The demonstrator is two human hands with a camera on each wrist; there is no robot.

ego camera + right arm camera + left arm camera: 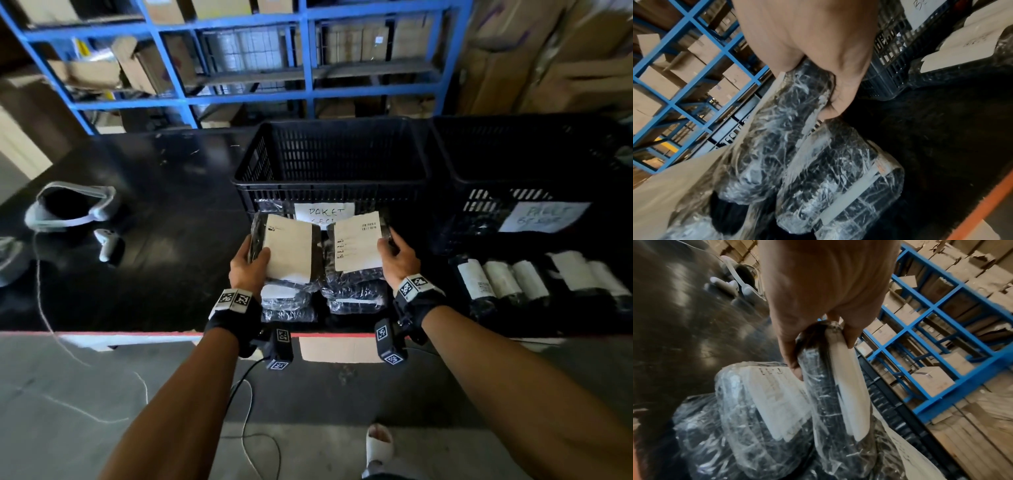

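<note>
Two stacks of black plastic-wrapped packets with white labels lie on the black table [154, 274] in front of a black crate [329, 178]. My left hand [248, 263] grips the top packet of the left stack [287, 251], thumb on its label; the left wrist view shows that packet [830, 386] pinched between thumb and fingers above the packets below it [760, 410]. My right hand [397, 255] grips the top packet of the right stack [356, 241]. In the right wrist view its fingers curl round that wrapped packet [789, 113], over another one [838, 178].
The crate carries a handwritten paper sign [323, 214]. A second black crate [527, 171] with its own sign stands to the right, with a row of wrapped packets [534, 277] before it. A headset [72, 205] and controller [108, 245] lie left. Blue shelving [239, 96] stands behind.
</note>
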